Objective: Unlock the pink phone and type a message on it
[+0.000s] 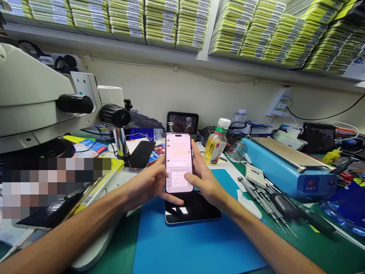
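Note:
Upright in both hands is a smartphone, its lit screen showing a chat and an on-screen keyboard. My left hand is closed around its left edge, with the thumb by the keyboard and one finger stretched out below the phone. On the other side, my right hand grips the right edge, its thumb over the keys. Beneath them a dark, glossy device lies flat on the blue mat, its screen off and its far part hidden by the hands and phone.
A microscope overhangs the left side. Behind my right hand stands a bottle of yellow drink. Screwdrivers and a blue heating plate unit lie at right. Stacked yellow packs fill the shelf above.

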The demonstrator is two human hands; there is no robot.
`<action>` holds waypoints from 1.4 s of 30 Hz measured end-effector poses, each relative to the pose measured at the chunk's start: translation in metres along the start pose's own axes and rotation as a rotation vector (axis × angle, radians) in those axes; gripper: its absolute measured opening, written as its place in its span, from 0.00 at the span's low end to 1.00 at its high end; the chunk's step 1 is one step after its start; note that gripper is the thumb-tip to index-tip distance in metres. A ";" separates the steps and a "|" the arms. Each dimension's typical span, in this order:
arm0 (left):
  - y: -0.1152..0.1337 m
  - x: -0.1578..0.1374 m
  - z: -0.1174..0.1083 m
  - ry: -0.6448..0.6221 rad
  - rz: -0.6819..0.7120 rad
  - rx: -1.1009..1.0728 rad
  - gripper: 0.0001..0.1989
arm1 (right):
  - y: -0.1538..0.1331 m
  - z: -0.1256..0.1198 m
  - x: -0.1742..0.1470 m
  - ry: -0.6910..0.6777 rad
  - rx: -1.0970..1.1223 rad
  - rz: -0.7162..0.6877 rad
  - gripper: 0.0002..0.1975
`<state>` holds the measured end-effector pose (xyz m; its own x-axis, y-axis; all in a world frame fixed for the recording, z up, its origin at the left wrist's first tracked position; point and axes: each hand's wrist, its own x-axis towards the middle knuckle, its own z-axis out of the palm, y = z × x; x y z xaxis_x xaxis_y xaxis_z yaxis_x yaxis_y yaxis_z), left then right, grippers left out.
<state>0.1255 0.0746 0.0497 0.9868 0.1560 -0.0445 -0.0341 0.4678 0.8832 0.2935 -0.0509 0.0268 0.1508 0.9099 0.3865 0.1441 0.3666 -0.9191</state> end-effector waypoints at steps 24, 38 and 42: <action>0.000 -0.002 0.000 0.018 0.032 0.065 0.47 | -0.003 0.002 -0.001 0.034 -0.025 0.032 0.51; -0.002 0.000 -0.002 0.020 0.046 0.099 0.45 | -0.003 0.000 -0.002 0.032 -0.085 0.042 0.52; -0.002 -0.002 -0.001 0.027 0.043 0.102 0.45 | -0.002 0.001 -0.002 0.025 -0.087 0.053 0.52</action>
<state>0.1237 0.0742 0.0471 0.9800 0.1982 -0.0166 -0.0591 0.3695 0.9274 0.2922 -0.0531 0.0284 0.1851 0.9218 0.3405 0.2190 0.2991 -0.9288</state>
